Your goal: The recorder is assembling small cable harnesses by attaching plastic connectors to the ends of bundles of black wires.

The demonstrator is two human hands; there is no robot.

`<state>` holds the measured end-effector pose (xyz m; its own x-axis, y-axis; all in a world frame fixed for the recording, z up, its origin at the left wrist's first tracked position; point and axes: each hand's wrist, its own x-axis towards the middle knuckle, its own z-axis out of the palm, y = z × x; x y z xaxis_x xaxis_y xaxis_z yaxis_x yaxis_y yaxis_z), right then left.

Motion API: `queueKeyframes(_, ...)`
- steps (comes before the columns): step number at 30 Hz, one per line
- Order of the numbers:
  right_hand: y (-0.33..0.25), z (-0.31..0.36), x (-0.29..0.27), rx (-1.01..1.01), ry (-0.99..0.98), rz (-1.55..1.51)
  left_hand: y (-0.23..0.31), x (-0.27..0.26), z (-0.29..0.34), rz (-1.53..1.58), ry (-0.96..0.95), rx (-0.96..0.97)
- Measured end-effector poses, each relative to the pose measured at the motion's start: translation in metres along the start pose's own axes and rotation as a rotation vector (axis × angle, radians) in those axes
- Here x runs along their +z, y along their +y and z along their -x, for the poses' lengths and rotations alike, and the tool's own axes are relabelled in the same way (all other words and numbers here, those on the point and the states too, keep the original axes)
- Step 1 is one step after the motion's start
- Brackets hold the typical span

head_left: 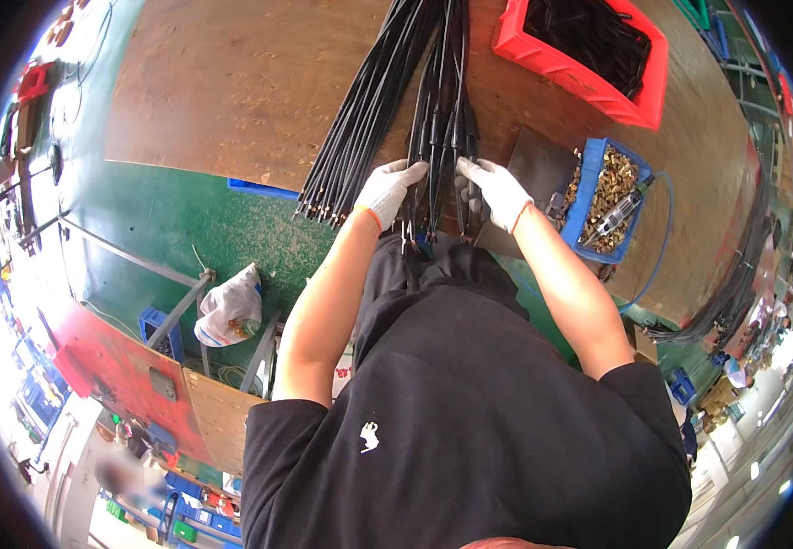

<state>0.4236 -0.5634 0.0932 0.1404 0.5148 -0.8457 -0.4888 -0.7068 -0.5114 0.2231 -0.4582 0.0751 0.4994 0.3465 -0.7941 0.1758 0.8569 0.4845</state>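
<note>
Several long black cables (435, 110) run down the table to its near edge, with metal tips at their lower ends. My left hand (389, 192), in a white glove with an orange cuff, closes its fingers on a cable at the left side of this bunch. On the bunch's right side, my right hand (497, 190), gloved the same way, pinches a cable with thumb and forefinger. The cables partly hide the fingers of both hands. To the left, a second fan of black cables (360, 128) lies with its metal ends toward me.
A red bin (561, 75) of black sleeve-like pieces stands at the far right. Nearer, a blue bin (582, 201) holds small brass-coloured parts, a hand tool (618, 215) with a blue hose lying on top. A stuffed plastic bag (230, 306) hangs by a metal frame at left.
</note>
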Motion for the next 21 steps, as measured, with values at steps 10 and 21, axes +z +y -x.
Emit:
queueKeyframes(10,0.027,0.067,-0.014,-0.065,-0.200,0.434,0.003,0.024,0.008,0.023,-0.017,-0.028)
queueKeyframes(21,0.045,0.097,-0.048,-0.266,-0.234,0.728,-0.014,0.044,0.003,-0.007,0.090,0.126)
